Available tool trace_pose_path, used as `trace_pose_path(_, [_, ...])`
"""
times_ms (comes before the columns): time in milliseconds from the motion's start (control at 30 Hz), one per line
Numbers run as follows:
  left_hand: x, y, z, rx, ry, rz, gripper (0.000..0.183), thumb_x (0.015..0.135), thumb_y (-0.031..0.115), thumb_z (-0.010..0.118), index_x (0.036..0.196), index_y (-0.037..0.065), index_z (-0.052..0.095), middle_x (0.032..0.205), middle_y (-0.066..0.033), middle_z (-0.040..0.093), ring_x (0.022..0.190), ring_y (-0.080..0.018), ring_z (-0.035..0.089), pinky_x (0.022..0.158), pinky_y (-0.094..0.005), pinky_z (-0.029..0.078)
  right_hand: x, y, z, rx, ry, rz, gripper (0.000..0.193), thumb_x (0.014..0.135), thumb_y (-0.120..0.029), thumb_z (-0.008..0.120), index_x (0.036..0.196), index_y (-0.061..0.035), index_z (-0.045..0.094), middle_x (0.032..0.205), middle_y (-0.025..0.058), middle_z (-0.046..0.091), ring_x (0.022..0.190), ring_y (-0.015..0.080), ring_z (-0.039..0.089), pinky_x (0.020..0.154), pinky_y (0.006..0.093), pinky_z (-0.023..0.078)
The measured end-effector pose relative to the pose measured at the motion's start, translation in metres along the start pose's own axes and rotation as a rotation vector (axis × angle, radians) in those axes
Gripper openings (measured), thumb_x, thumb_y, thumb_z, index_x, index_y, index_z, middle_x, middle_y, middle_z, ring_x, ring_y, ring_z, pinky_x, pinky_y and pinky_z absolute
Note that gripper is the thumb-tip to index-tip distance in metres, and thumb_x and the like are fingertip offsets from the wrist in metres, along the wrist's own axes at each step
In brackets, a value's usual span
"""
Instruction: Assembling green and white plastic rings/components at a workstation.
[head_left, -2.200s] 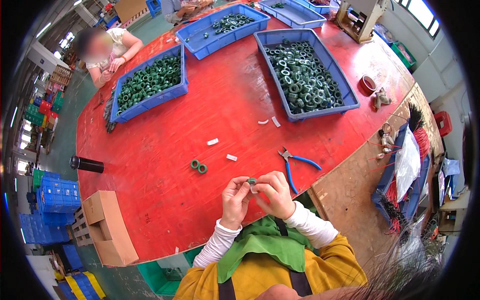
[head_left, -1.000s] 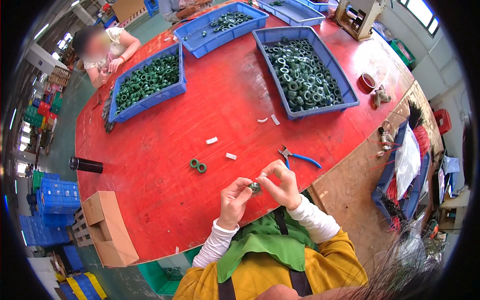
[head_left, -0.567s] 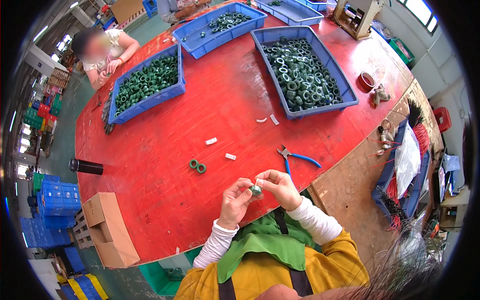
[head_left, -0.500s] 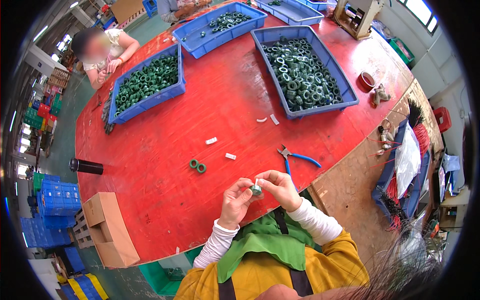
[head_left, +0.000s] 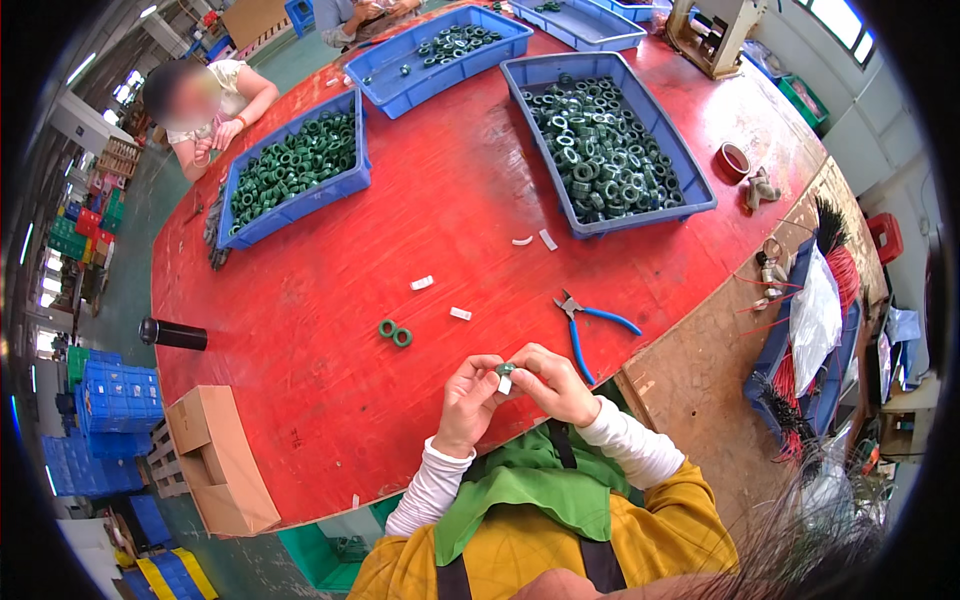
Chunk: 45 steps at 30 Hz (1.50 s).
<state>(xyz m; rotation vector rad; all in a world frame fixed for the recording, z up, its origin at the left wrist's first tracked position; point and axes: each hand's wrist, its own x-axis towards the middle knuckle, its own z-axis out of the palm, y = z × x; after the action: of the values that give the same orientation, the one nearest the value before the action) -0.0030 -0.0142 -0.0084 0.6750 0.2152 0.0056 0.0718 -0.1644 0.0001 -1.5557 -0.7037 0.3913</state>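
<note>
Between the fingertips of my left hand (head_left: 468,402) and my right hand (head_left: 552,382) is a small green ring (head_left: 506,369), held just above the table's near edge. A white tab (head_left: 504,385) sticks out below the ring, toward me; its far end is hidden by my fingers. Both hands are closed in a pinch. Two green rings (head_left: 395,332) lie side by side on the red table ahead and to the left. Blue-handled cutting pliers (head_left: 585,330) rest beyond my right hand. White pieces (head_left: 460,313) lie farther off.
Blue trays (head_left: 628,222) of green rings stand across the red table (head_left: 420,230). A black bottle (head_left: 172,333) and a cardboard box (head_left: 222,460) are on the left. A tape roll (head_left: 733,161) lies at right, above a bin of wires (head_left: 850,345). A co-worker (head_left: 215,100) sits far left.
The ring has turned in my fingers: the white piece pointed up from it before and now hangs below. My right hand has moved slightly left and down, uncovering more of the pliers' handle.
</note>
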Motion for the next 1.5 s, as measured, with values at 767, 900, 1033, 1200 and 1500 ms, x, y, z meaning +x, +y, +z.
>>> trace_pose_path(767, [-0.003,-0.006,-0.004,-0.162,0.104,-0.047,0.008,0.093,0.010,0.054,0.099,0.005,0.053,0.097,-0.0107,0.064,0.091,-0.0202,0.064,0.087,-0.0403,0.053,0.011,-0.012,0.004,-0.643,0.335,-0.664,0.020,0.065,-0.009,0.070,0.083,-0.0093,0.062,0.082,0.0009,0.060,0.077,0.0209,0.056,0.073,0.0381,0.042])
trace_pose_path(900, [-0.004,-0.006,-0.003,-0.133,0.106,-0.050,0.007,0.093,0.011,0.054,0.099,0.007,0.055,0.098,-0.0092,0.065,0.095,-0.0203,0.063,0.089,-0.0405,0.050,0.019,-0.011,0.006,-0.668,0.416,-0.662,0.019,0.067,-0.006,0.071,0.082,-0.0090,0.061,0.081,0.0004,0.061,0.076,0.0202,0.055,0.074,0.0378,0.041])
trace_pose_path(1033, [-0.007,-0.011,-0.004,-0.221,0.146,-0.037,0.006,0.093,0.010,0.054,0.097,0.006,0.055,0.099,-0.0108,0.065,0.095,-0.0238,0.064,0.090,-0.0425,0.051,0.031,-0.009,0.005,-0.667,0.553,-0.602,0.019,0.068,-0.003,0.071,0.081,-0.0085,0.059,0.080,0.0013,0.061,0.075,0.0212,0.055,0.073,0.0373,0.041])
trace_pose_path(1200, [-0.007,-0.009,-0.008,-0.239,0.126,-0.010,0.006,0.092,0.010,0.055,0.096,0.008,0.058,0.097,-0.0105,0.066,0.095,-0.0267,0.064,0.091,-0.0436,0.051,0.046,-0.003,-0.008,-0.562,0.559,-0.329,0.015,0.072,-0.002,0.070,0.078,-0.0074,0.058,0.074,0.0046,0.060,0.069,0.0220,0.056,0.067,0.0347,0.039])
trace_pose_path(1500, [-0.008,-0.012,-0.020,-0.182,0.119,-0.007,0.006,0.091,0.007,0.055,0.097,0.008,0.058,0.097,-0.0118,0.066,0.094,-0.0277,0.065,0.089,-0.0441,0.052,0.064,0.006,-0.046,-0.561,0.501,-0.109,0.007,0.076,-0.007,0.067,0.079,-0.0053,0.062,0.072,0.0067,0.065,0.066,0.0217,0.061,0.062,0.0323,0.047])
